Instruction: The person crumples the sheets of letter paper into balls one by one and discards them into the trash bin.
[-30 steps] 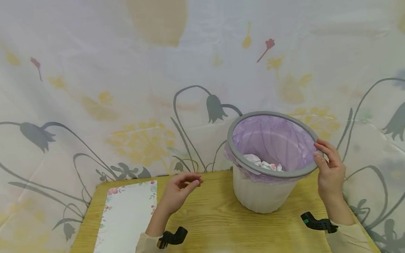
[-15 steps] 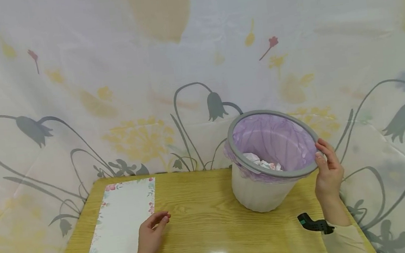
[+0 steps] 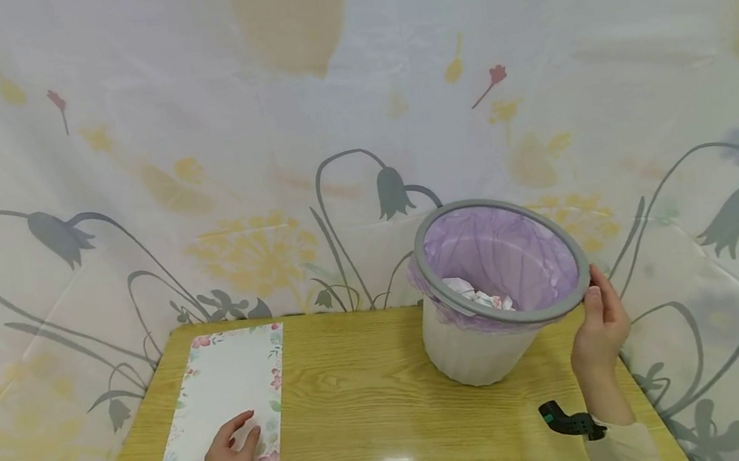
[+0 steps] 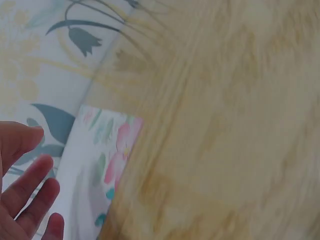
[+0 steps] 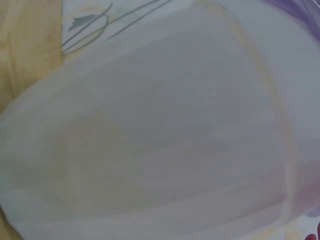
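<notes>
1. Fingers (image 3: 608, 299) of our right hand (image 3: 598, 342) are lying nearly straight at the right edge of the grey rim (image 3: 531, 316) of a pale bin (image 3: 475, 360); they seem to be touching it, though the right wrist view is showing us mostly blurred bin wall, so we are not quite able to tell.
2. We are seeing this bin standing on the right half of the wooden table (image 3: 357, 380), near the back, its mouth facing upward and toward us.
3. Inside, a purple liner (image 3: 526, 256) is covering the wall and spilling out under the rim, while crumpled white scraps (image 3: 479, 297) with pink touches are lying low within.
4. Well apart, on the table's left side, a white sheet (image 3: 217, 386) with a floral border is lying flat.
5. Our left hand (image 3: 230, 459) is showing over the sheet's near right part, its thumb and fingers curving loosely with a gap between them.
6. On our right wrist, a black device (image 3: 571, 421) is sitting beside a beige sleeve (image 3: 621, 451).
7. Farther out, a pale backdrop (image 3: 357, 98) is hanging behind the table, showing grey bell-shaped flowers and yellow blossoms.
</notes>
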